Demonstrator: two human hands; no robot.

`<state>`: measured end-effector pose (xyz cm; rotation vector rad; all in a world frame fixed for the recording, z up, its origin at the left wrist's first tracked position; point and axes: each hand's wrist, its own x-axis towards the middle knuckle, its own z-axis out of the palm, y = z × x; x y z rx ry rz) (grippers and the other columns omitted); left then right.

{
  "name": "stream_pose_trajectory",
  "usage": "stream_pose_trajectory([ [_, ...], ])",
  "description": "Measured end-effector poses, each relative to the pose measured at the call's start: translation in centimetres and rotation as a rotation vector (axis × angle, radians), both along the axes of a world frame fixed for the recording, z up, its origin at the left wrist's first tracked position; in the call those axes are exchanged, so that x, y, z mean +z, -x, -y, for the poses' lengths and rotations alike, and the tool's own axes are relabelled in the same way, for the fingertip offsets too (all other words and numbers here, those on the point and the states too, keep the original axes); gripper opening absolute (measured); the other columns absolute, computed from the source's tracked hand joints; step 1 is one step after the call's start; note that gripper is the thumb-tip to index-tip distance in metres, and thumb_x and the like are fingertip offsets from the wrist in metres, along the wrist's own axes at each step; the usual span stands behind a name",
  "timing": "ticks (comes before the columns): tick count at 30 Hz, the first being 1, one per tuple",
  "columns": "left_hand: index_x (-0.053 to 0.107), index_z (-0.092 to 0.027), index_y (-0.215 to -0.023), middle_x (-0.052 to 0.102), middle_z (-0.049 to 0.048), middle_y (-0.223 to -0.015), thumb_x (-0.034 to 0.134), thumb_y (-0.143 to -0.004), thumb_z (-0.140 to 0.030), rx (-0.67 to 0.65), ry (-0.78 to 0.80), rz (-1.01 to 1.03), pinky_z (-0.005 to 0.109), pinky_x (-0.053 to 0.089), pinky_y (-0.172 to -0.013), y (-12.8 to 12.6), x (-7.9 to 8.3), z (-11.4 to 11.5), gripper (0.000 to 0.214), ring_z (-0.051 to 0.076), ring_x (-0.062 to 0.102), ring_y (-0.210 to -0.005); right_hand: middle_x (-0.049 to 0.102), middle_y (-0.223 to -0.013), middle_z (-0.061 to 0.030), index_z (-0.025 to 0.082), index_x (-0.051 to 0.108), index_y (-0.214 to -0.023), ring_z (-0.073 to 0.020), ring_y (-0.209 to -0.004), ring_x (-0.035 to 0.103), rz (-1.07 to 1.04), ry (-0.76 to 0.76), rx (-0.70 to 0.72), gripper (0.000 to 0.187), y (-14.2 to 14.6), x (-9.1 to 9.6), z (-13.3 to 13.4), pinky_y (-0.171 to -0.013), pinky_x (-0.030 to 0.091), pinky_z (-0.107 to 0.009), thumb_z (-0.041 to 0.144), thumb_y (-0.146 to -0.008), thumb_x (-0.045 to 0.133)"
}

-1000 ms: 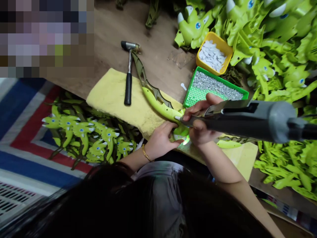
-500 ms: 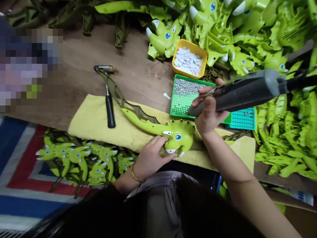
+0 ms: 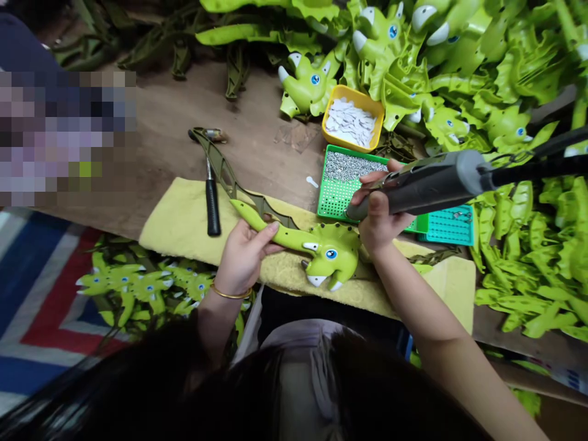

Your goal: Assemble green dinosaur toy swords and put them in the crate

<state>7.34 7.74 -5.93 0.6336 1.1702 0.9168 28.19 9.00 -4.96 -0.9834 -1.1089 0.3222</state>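
Observation:
A lime-green toy dinosaur [image 3: 328,254] with a long neck lies on a yellow foam pad [image 3: 184,223] at the bench's near edge. My left hand [image 3: 244,254] is closed around the toy's neck, thumb on top. My right hand [image 3: 379,214] grips a grey electric screwdriver [image 3: 432,182], whose tip hangs over the green tray of screws [image 3: 342,184], to the right of the toy's head. A cord runs off the tool to the right.
A hammer [image 3: 211,196] lies on the pad's left part. A yellow tub of white pieces [image 3: 353,119] and a teal tray [image 3: 448,226] stand by the green tray. Heaps of green toy parts [image 3: 505,92] fill the back and right. More toys [image 3: 138,285] lie below the bench.
My left hand has slid from the toy's head up its neck to the left. The screwdriver has stayed over the screw tray; a second ago it was at the toy's head.

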Motion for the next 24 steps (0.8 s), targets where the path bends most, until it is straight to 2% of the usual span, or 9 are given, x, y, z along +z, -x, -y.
stream_pose_trajectory([
  [3,0.059,-0.016,-0.091,0.066,0.0018,-0.083,0.084,-0.063,-0.034,-0.005,-0.005,0.019,0.028,0.063,-0.059,0.2,-0.1,0.2,0.041,0.016,0.069,-0.073,0.065,-0.083,0.0021,0.030,0.056,-0.116,-0.0078,-0.049,0.056,0.023,0.010,-0.022,0.041,-0.2,0.0,-0.1,-0.044,0.045,-0.022,0.051,-0.081,0.065],
  [5,0.057,-0.015,-0.094,0.065,0.0018,-0.085,0.083,-0.064,-0.034,-0.014,-0.010,0.030,0.030,0.063,-0.062,0.3,0.0,0.3,0.044,0.016,0.069,-0.074,0.065,-0.084,0.0020,0.031,0.056,-0.117,-0.0081,-0.048,0.056,0.024,-0.009,-0.049,0.044,-0.4,0.7,-0.2,-0.043,0.045,-0.023,0.054,-0.081,0.064],
  [10,0.053,-0.015,-0.093,0.063,0.0005,-0.086,0.085,-0.061,-0.034,-0.003,0.022,0.075,0.034,0.064,-0.067,-0.5,0.1,0.8,0.048,0.016,0.069,-0.077,0.064,-0.085,0.0027,0.035,0.062,-0.113,-0.0059,-0.043,0.050,-0.022,-0.134,-0.097,0.038,0.6,4.6,0.7,-0.036,0.038,-0.021,0.059,-0.084,0.058],
  [12,0.051,-0.016,-0.091,0.062,-0.0003,-0.085,0.086,-0.060,-0.035,-0.008,0.043,0.108,0.034,0.064,-0.067,-1.2,0.0,1.2,0.051,0.016,0.068,-0.077,0.062,-0.084,0.0034,0.036,0.064,-0.110,-0.0049,-0.042,0.048,-0.052,-0.117,-0.050,0.037,1.9,5.8,1.4,-0.035,0.038,-0.020,0.060,-0.083,0.058],
  [14,0.050,-0.016,-0.090,0.061,-0.0015,-0.083,0.087,-0.059,-0.037,-0.013,0.050,0.133,0.033,0.064,-0.066,-1.9,-0.2,1.4,0.053,0.015,0.067,-0.075,0.061,-0.084,0.0039,0.038,0.063,-0.112,-0.0048,-0.042,0.046,-0.071,-0.065,0.037,0.039,3.5,6.2,2.2,-0.034,0.039,-0.020,0.061,-0.081,0.060],
  [18,0.049,-0.017,-0.090,0.060,-0.0028,-0.081,0.087,-0.058,-0.039,-0.007,0.041,0.149,0.032,0.062,-0.063,-2.5,-0.7,1.6,0.054,0.014,0.065,-0.072,0.062,-0.087,0.0038,0.047,0.056,-0.121,-0.0085,-0.045,0.049,0.044,0.017,0.143,0.042,5.8,5.2,2.7,-0.036,0.045,-0.024,0.064,-0.083,0.056],
  [22,0.050,-0.018,-0.089,0.063,-0.0015,-0.081,0.086,-0.061,-0.039,-0.006,-0.013,0.145,0.029,0.060,-0.067,-2.4,-1.0,1.6,0.050,0.015,0.066,-0.074,0.061,-0.085,0.0036,0.049,0.044,-0.130,-0.0095,-0.044,0.048,0.146,0.061,0.197,0.050,5.8,2.5,2.3,-0.037,0.045,-0.025,0.070,-0.084,0.047],
  [24,0.050,-0.018,-0.089,0.063,-0.0016,-0.081,0.086,-0.060,-0.038,0.015,-0.031,0.157,0.026,0.058,-0.065,-2.4,-1.1,1.7,0.051,0.014,0.066,-0.073,0.060,-0.081,0.0040,0.048,0.040,-0.133,-0.0103,-0.045,0.050,0.157,0.181,0.248,0.060,5.5,1.0,2.3,-0.040,0.046,-0.027,0.074,-0.080,0.048],
])
